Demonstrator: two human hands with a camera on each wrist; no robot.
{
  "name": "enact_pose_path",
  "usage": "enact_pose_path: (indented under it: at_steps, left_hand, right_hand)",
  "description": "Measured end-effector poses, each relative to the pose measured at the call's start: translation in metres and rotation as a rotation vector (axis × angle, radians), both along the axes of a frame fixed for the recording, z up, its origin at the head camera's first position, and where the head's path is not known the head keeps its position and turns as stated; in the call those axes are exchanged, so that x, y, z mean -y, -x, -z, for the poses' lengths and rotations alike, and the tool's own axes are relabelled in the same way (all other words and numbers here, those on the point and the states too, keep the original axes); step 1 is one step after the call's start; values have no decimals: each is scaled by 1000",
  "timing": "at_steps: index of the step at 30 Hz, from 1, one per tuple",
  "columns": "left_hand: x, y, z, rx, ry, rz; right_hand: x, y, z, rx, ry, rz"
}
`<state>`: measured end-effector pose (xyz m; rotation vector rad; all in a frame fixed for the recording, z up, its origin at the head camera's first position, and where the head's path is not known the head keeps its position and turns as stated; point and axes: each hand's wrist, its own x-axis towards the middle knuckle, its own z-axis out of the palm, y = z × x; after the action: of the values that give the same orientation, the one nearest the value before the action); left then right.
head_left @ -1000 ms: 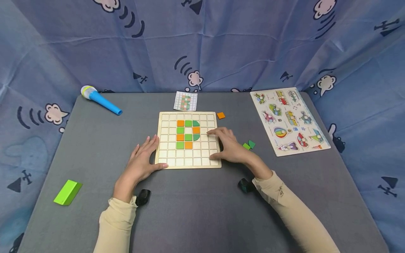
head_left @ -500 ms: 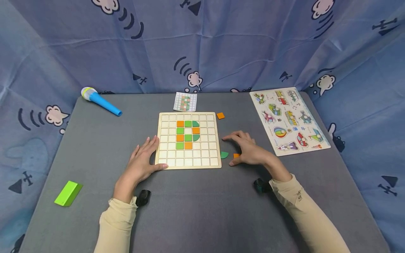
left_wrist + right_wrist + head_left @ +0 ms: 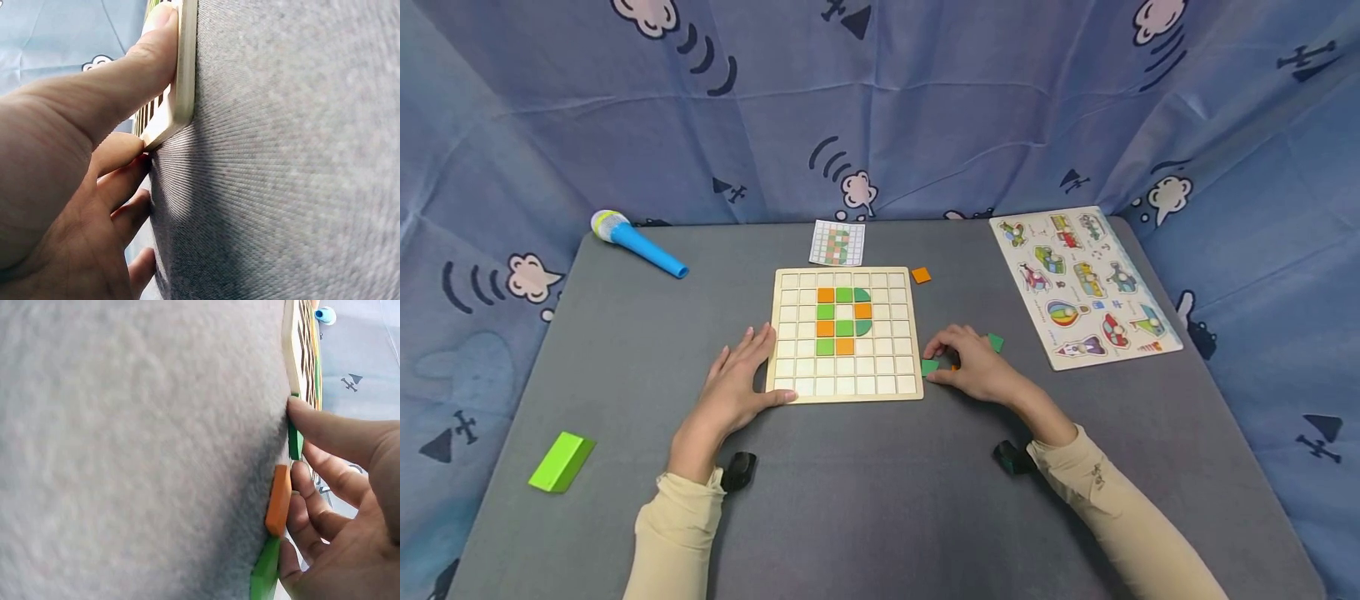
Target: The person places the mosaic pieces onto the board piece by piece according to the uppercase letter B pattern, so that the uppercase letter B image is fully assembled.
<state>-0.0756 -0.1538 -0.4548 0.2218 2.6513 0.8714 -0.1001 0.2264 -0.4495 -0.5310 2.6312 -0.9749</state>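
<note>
A wooden grid board (image 3: 790,385) lies mid-table, with orange and green tiles set in its cells. My left hand (image 3: 733,387) spreads at its front-left corner. In the left wrist view, the thumb (image 3: 140,72) rests on the board's rim and straight fingers touch its side. Just right of the board, my right hand (image 3: 977,367) pinches a green quarter-circle tile (image 3: 928,367) between thumb and forefinger, low at the table. An orange tile (image 3: 279,500) and a lighter green tile (image 3: 265,569) lie beneath that hand. Another green tile (image 3: 996,342) shows behind its knuckles.
A printed pattern card (image 3: 837,243) lies behind the board, with a loose orange tile (image 3: 921,275) off its back-right corner. Farther right is a picture puzzle board (image 3: 1075,287). A toy microphone (image 3: 640,244) and a green block (image 3: 562,462) lie left.
My right hand moved right off the board, then came slightly back left and closed its thumb and forefinger on the green quarter-circle tile. My left hand stayed at the board's corner.
</note>
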Motion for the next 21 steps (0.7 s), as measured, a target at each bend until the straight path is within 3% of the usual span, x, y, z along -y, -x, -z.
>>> enact_pose_path:
  at_steps: [7,21]
  left_hand:
    - [1,-1,0,-9,-15,-1]
    - [0,-1,-1,-1,-4,-5]
  right_hand:
    - [7,1,-3,46,81,39]
    - [38,7,1,-18,217,100]
